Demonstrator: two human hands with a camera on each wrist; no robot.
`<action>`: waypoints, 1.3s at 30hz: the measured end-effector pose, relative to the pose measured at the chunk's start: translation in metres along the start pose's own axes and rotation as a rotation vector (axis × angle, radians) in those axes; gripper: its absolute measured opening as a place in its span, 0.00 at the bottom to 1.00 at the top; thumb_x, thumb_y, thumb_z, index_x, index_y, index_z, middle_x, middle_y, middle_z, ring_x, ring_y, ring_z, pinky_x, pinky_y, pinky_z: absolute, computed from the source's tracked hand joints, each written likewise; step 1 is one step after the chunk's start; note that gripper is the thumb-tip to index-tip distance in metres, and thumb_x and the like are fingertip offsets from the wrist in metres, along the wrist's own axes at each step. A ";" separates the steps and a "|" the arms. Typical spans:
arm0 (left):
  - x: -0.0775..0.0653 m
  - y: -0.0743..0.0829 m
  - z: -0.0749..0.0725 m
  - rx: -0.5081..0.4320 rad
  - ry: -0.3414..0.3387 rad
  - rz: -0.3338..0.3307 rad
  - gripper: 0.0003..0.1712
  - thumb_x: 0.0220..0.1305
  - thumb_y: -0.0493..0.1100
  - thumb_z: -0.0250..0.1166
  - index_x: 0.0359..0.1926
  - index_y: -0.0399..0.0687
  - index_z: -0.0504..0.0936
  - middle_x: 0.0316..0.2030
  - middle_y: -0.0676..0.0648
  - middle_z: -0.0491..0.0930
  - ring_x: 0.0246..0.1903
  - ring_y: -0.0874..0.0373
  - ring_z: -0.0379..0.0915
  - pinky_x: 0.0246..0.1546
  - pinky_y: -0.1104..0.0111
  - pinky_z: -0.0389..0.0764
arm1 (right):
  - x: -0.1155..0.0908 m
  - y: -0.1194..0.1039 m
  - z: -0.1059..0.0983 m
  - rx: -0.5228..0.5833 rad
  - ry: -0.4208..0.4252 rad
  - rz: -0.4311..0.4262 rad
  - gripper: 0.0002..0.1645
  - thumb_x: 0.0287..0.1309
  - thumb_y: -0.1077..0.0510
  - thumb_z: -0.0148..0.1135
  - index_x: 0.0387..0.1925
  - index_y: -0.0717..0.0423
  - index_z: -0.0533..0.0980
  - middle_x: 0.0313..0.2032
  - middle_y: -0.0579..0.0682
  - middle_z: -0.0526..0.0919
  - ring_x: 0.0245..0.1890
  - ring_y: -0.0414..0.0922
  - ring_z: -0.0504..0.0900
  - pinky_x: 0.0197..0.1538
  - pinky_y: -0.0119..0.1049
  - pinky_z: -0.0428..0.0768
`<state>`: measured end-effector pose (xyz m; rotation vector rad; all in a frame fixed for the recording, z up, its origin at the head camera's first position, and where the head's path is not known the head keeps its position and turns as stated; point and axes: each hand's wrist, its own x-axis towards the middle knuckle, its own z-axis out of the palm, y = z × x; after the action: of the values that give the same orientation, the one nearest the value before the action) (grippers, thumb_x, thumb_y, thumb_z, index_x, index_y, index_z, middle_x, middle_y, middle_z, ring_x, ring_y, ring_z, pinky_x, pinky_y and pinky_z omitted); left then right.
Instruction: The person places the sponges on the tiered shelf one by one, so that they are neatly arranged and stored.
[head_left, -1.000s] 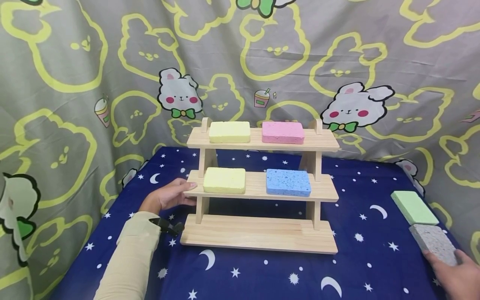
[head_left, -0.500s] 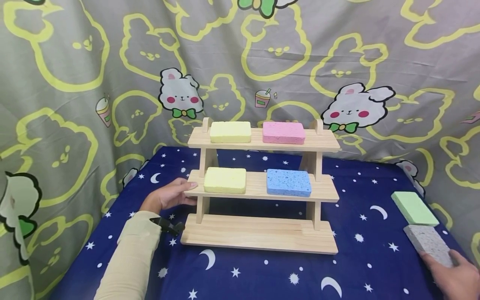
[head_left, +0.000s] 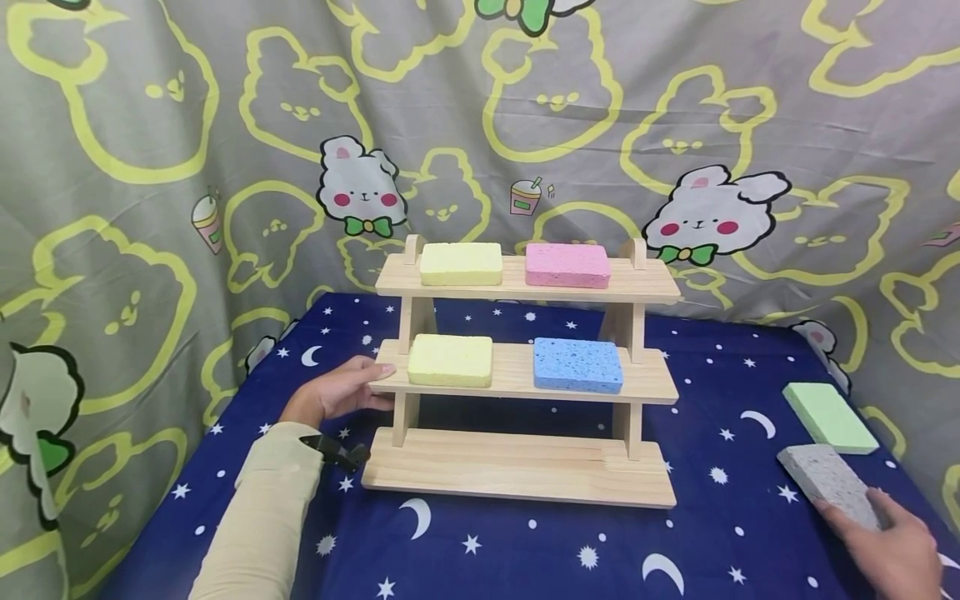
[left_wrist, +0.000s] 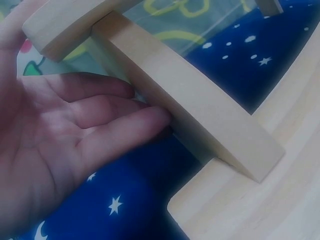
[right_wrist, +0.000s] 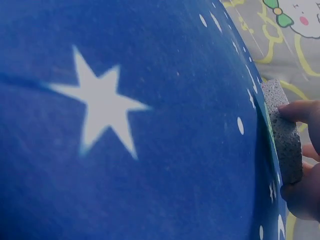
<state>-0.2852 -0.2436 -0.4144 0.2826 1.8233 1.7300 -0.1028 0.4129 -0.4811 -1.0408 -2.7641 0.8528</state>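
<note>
A three-tier wooden shelf (head_left: 517, 467) stands mid-table in the head view. My left hand (head_left: 341, 390) grips the left end of its middle tier, thumb on top and fingers underneath. In the left wrist view those fingers reach the upright support (left_wrist: 195, 100). Off to the right, my right hand (head_left: 892, 542) pinches a grey speckled sponge (head_left: 828, 483) between thumb and fingers. The right wrist view shows the grey sponge (right_wrist: 284, 140) at its right edge. Just beyond it lies a light green sponge (head_left: 830, 418) on the table.
On the top tier sit a yellow sponge (head_left: 461, 265) and a pink sponge (head_left: 567, 266). The middle tier holds another yellow sponge (head_left: 450, 362) and a blue sponge (head_left: 577, 365). Dark blue starry cloth (head_left: 525, 550) covers the table; a patterned grey curtain (head_left: 450, 100) hangs behind.
My right hand has moved left with the grey sponge, away from the green sponge it was up against. The left hand and the shelf stay in place.
</note>
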 end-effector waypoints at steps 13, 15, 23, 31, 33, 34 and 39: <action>0.000 0.000 0.001 -0.003 -0.002 0.005 0.34 0.68 0.48 0.53 0.61 0.23 0.58 0.44 0.44 0.78 0.48 0.49 0.75 0.49 0.54 0.77 | -0.023 -0.038 -0.002 -0.005 0.061 -0.213 0.46 0.54 0.47 0.64 0.64 0.69 0.58 0.58 0.76 0.60 0.54 0.69 0.62 0.49 0.61 0.63; 0.000 0.000 0.001 -0.005 -0.001 0.008 0.33 0.68 0.48 0.53 0.60 0.22 0.59 0.44 0.44 0.78 0.47 0.50 0.76 0.49 0.54 0.77 | -0.027 -0.044 -0.005 -0.007 0.060 -0.269 0.46 0.54 0.46 0.64 0.64 0.69 0.58 0.58 0.76 0.59 0.53 0.69 0.62 0.48 0.61 0.63; -0.001 0.000 0.001 -0.008 -0.001 0.008 0.32 0.69 0.46 0.52 0.61 0.22 0.58 0.44 0.44 0.78 0.46 0.51 0.77 0.49 0.54 0.77 | -0.044 -0.068 -0.012 -0.010 0.084 -0.521 0.44 0.49 0.46 0.69 0.60 0.69 0.65 0.53 0.73 0.66 0.42 0.63 0.69 0.33 0.41 0.64; 0.000 -0.001 0.000 0.001 0.001 0.006 0.32 0.69 0.47 0.51 0.61 0.22 0.59 0.44 0.44 0.78 0.47 0.50 0.76 0.49 0.54 0.77 | -0.058 -0.084 -0.011 0.003 0.041 -0.633 0.42 0.46 0.46 0.71 0.60 0.62 0.68 0.56 0.68 0.68 0.46 0.61 0.69 0.34 0.26 0.58; 0.000 -0.001 0.000 0.001 0.003 0.005 0.32 0.69 0.47 0.51 0.61 0.23 0.59 0.44 0.44 0.78 0.48 0.49 0.75 0.49 0.55 0.77 | -0.062 -0.087 -0.010 0.006 0.033 -0.664 0.41 0.45 0.47 0.72 0.59 0.61 0.69 0.57 0.67 0.68 0.47 0.60 0.69 0.34 0.25 0.58; 0.000 -0.001 -0.001 0.000 0.004 0.004 0.31 0.69 0.47 0.51 0.61 0.23 0.59 0.44 0.44 0.78 0.48 0.49 0.75 0.49 0.55 0.77 | -0.063 -0.089 -0.009 0.006 0.026 -0.678 0.41 0.45 0.47 0.73 0.59 0.61 0.70 0.57 0.66 0.68 0.47 0.60 0.70 0.34 0.25 0.58; 0.001 -0.002 -0.001 0.001 0.001 0.004 0.31 0.69 0.47 0.51 0.61 0.23 0.59 0.44 0.44 0.78 0.49 0.48 0.75 0.49 0.55 0.77 | -0.071 -0.097 -0.006 -0.002 0.003 -0.724 0.41 0.43 0.48 0.74 0.58 0.60 0.71 0.56 0.65 0.69 0.46 0.60 0.71 0.34 0.25 0.59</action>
<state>-0.2861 -0.2443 -0.4165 0.2854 1.8255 1.7326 -0.1044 0.3116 -0.4163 0.0044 -2.7893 0.7139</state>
